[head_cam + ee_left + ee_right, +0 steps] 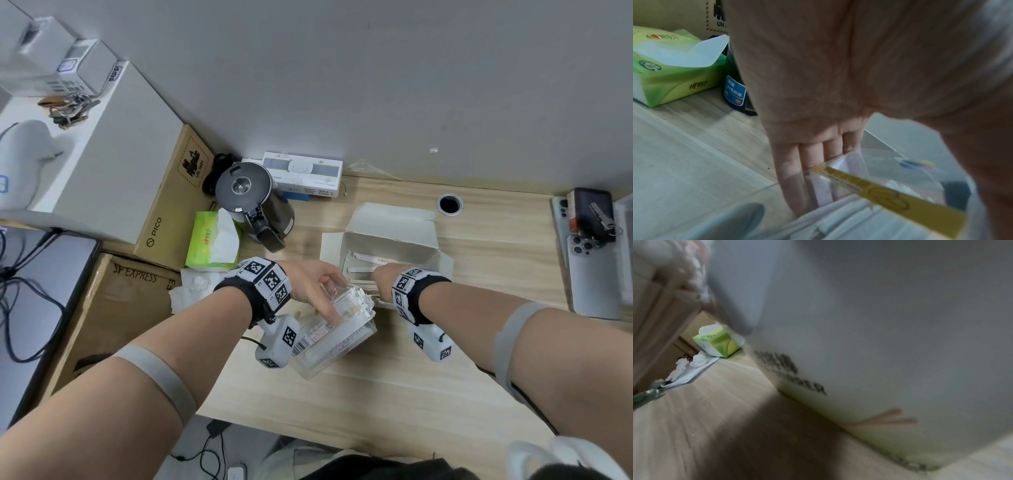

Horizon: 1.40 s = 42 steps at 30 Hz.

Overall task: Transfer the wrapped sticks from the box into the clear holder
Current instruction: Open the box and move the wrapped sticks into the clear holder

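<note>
The clear holder [337, 337] stands tilted on the wooden desk, packed with white wrapped sticks [359, 301] that poke out of its top. My left hand [313, 291] grips it from above: the fingers [807, 162] lie down one clear wall and the thumb is on the other side. A yellow label strip [890, 194] runs along the holder. Just behind stands the open white box [394, 236] with more wrapped sticks [364, 262] lying inside. My right hand [383, 274] reaches into the box's near end, fingers curled round a bundle of sticks [361, 286]. The fingertips are hidden.
A green tissue pack [214, 240], crumpled tissues [195, 286] and a black kettle [253, 202] sit left of the holder. Cardboard boxes [164, 212] line the left edge. Phones and keys [592, 233] lie at the far right. The box's printed wall [879, 337] fills the right wrist view.
</note>
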{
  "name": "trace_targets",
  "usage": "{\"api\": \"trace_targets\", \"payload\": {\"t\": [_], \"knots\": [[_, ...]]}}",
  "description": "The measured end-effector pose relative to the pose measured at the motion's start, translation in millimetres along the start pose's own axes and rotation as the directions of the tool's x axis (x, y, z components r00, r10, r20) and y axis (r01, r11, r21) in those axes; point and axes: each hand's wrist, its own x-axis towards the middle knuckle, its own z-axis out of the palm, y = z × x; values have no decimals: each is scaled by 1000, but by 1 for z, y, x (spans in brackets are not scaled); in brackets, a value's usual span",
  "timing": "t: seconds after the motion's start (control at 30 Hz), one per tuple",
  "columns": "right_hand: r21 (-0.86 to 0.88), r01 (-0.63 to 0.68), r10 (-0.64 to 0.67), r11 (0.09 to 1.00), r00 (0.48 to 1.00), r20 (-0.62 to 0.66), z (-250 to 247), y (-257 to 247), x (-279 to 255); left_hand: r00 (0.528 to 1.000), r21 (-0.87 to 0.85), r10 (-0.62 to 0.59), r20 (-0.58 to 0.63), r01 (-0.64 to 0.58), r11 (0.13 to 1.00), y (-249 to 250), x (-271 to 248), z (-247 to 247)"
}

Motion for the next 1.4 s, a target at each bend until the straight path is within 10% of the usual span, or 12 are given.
{"api": "trace_targets", "payload": {"t": [0.53, 1.0, 1.4], "knots": [[2, 66, -66, 998, 998, 23, -50, 20, -45, 998, 123, -19, -58, 26, 992, 14, -5, 3], [22, 179, -169, 984, 959, -226, -108, 58, -130, 984, 307, 44, -175, 12, 952, 47, -29, -2], [103, 207, -192, 973, 972, -135, -91, 49, -131, 982, 255, 34, -187, 15, 967, 34, -31, 7]]}}
